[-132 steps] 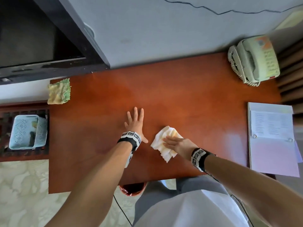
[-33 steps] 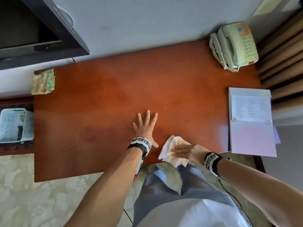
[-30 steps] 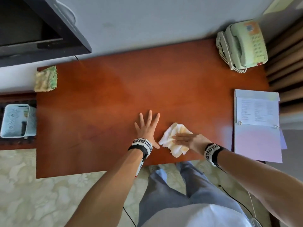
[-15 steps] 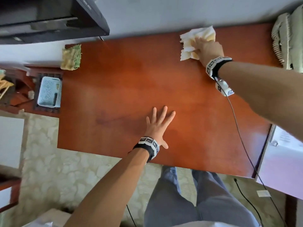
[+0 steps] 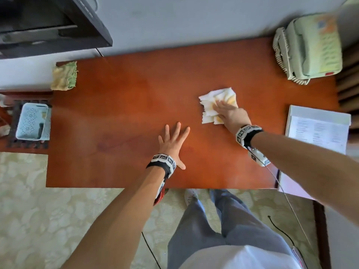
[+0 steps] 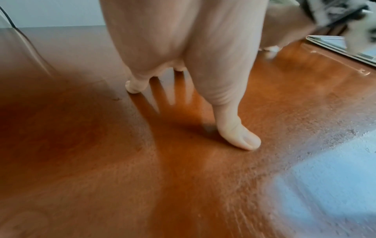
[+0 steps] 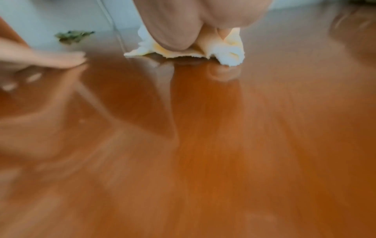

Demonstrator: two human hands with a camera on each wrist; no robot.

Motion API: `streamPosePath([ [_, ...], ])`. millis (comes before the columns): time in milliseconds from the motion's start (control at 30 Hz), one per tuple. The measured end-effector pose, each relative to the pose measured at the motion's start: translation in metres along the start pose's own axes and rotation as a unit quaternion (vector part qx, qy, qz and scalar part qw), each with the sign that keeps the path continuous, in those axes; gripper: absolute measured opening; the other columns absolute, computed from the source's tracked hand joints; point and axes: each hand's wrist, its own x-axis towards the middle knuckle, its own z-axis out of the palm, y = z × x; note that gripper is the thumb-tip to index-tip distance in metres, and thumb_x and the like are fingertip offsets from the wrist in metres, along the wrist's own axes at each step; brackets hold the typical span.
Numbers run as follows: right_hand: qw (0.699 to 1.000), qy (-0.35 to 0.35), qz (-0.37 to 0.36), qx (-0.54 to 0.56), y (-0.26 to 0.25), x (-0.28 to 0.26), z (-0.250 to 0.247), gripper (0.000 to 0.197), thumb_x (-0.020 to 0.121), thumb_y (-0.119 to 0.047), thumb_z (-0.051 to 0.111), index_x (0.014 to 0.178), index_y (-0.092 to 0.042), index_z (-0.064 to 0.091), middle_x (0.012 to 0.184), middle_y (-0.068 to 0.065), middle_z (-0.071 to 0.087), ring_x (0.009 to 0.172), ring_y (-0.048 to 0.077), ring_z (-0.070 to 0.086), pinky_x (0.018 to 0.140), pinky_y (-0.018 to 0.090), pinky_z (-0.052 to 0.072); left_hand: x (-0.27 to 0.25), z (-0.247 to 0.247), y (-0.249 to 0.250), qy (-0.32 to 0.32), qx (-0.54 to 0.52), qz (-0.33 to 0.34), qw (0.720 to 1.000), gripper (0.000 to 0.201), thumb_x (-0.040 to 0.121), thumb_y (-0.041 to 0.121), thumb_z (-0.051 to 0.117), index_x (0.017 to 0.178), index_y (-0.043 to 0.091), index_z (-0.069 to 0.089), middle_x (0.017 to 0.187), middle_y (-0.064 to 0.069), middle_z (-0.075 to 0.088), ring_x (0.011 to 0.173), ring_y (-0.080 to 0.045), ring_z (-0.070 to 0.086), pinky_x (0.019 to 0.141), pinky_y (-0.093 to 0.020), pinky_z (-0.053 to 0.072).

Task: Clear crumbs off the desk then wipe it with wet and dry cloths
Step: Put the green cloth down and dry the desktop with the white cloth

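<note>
Head view: right hand (image 5: 231,115), fingers straight, presses crumpled white-yellow cloth (image 5: 217,104) flat on table (image 5: 126,113), right of centre; long axis roughly near-to-far. Left hand (image 5: 172,144) splayed flat on table. Green cloth (image 5: 64,75) at far-left corner. Right wrist view alone shows cloth's folded underside edge (image 7: 227,54).

The person wears a white shirt (image 5: 239,257), grey-blue trousers (image 5: 223,220) and, on both bare forearms, black wristbands (image 5: 249,133) bearing black-and-white square markers, the right one trailing a thin cable (image 5: 287,200).

I see a grey wall (image 5: 184,18) behind the worktop, a pale floral-patterned floor (image 5: 58,220) below, and a dark television (image 5: 48,22) mounted upper left.
</note>
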Motion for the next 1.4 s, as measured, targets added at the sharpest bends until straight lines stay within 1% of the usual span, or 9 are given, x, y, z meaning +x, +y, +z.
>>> streamPosePath([
  [133, 0.996, 0.000, -0.088, 0.011, -0.035, -0.114, 0.041, 0.059, 0.092, -0.009, 0.063, 0.145, -0.029, 0.046, 0.155, -0.010, 0.036, 0.140, 0.011, 0.038, 0.068, 0.039, 0.061, -0.004, -0.004, 0.000, -0.011, -0.010, 0.005, 1.000, 0.164, 0.047, 0.051, 0.099, 0.154, 0.045, -0.026, 0.158, 0.008, -0.043, 0.148, -0.043, -0.031, 0.116, -0.074, 0.005],
  [267, 0.989, -0.051, -0.138, 0.024, -0.063, -0.200, 0.082, 0.079, 0.084, 0.001, 0.068, 0.150, -0.028, 0.036, 0.160, -0.011, 0.024, 0.145, 0.012, 0.028, 0.081, 0.030, 0.059, -0.006, -0.005, 0.008, -0.005, -0.029, 0.003, 1.000, 0.158, 0.052, 0.051, 0.098, 0.157, 0.041, -0.020, 0.162, 0.004, -0.038, 0.150, -0.043, -0.026, 0.118, -0.072, 0.010],
  [400, 0.989, -0.081, -0.119, 0.044, -0.076, -0.237, 0.092, 0.094, 0.075, 0.013, 0.066, 0.150, -0.031, 0.033, 0.160, -0.014, 0.023, 0.145, 0.009, 0.028, 0.073, 0.029, 0.060, -0.001, -0.010, 0.025, 0.062, -0.081, 0.001, 0.995, 0.158, 0.050, 0.050, 0.098, 0.157, 0.042, -0.018, 0.163, 0.003, -0.034, 0.153, -0.038, -0.021, 0.117, -0.072, 0.011],
  [500, 0.987, -0.082, -0.131, 0.041, -0.065, -0.232, 0.088, 0.090, 0.079, 0.007, 0.066, 0.150, -0.036, 0.033, 0.158, -0.020, 0.024, 0.143, 0.001, 0.026, 0.083, 0.022, 0.056, 0.014, -0.031, 0.035, 0.064, -0.100, 0.000, 0.993, 0.157, 0.051, 0.047, 0.099, 0.157, 0.044, -0.017, 0.162, 0.003, -0.038, 0.152, -0.035, -0.024, 0.116, -0.073, 0.011],
  [600, 0.989, -0.066, -0.128, 0.031, -0.050, -0.202, 0.071, 0.083, 0.079, 0.007, 0.064, 0.148, -0.033, 0.041, 0.156, -0.015, 0.033, 0.141, 0.004, 0.033, 0.076, 0.022, 0.057, 0.031, -0.049, 0.038, 0.058, -0.120, -0.026, 0.991, 0.156, 0.052, 0.044, 0.100, 0.157, 0.046, -0.015, 0.162, 0.004, -0.037, 0.153, -0.036, -0.023, 0.114, -0.075, 0.014],
  [733, 1.000, -0.001, -0.026, 0.005, -0.025, -0.119, 0.050, 0.067, 0.087, -0.004, 0.067, 0.142, -0.037, 0.047, 0.151, -0.017, 0.040, 0.137, 0.001, 0.039, 0.062, 0.028, 0.058, 0.044, -0.048, 0.037, 0.019, -0.077, -0.040, 0.996, 0.156, 0.052, 0.048, 0.099, 0.157, 0.041, -0.016, 0.163, 0.000, -0.034, 0.152, -0.040, -0.022, 0.113, -0.076, 0.019],
  [967, 0.996, 0.038, 0.070, 0.037, 0.026, 0.054, -0.016, 0.045, 0.101, -0.033, 0.047, 0.145, -0.040, 0.041, 0.155, -0.019, 0.033, 0.142, 0.001, 0.031, 0.095, 0.043, 0.050, 0.050, -0.048, 0.041, 0.021, -0.088, -0.049, 0.995, 0.157, 0.050, 0.042, 0.101, 0.157, 0.043, -0.015, 0.164, -0.001, -0.032, 0.151, -0.042, -0.023, 0.112, -0.078, 0.018],
  [1167, 0.992, 0.032, 0.114, -0.034, 0.054, 0.186, -0.060, 0.047, 0.104, -0.028, 0.039, 0.149, -0.035, 0.029, 0.157, -0.005, 0.034, 0.118, 0.037, 0.059, 0.089, 0.050, 0.049, 0.051, -0.049, 0.039, 0.015, -0.099, -0.058, 0.993, 0.157, 0.051, 0.039, 0.101, 0.157, 0.045, -0.015, 0.164, 0.002, -0.033, 0.151, -0.041, -0.024, 0.111, -0.079, 0.016],
  [1400, 0.990, 0.040, 0.133, -0.009, 0.052, 0.197, -0.067, 0.041, 0.101, -0.023, 0.043, 0.142, -0.026, 0.036, 0.149, 0.004, 0.043, 0.106, 0.042, 0.062, 0.083, 0.047, 0.049, 0.051, -0.045, 0.036, 0.015, -0.095, -0.063, 0.993, 0.157, 0.050, 0.040, 0.101, 0.155, 0.048, -0.016, 0.163, 0.005, -0.033, 0.152, -0.040, -0.024, 0.112, -0.077, 0.017],
])
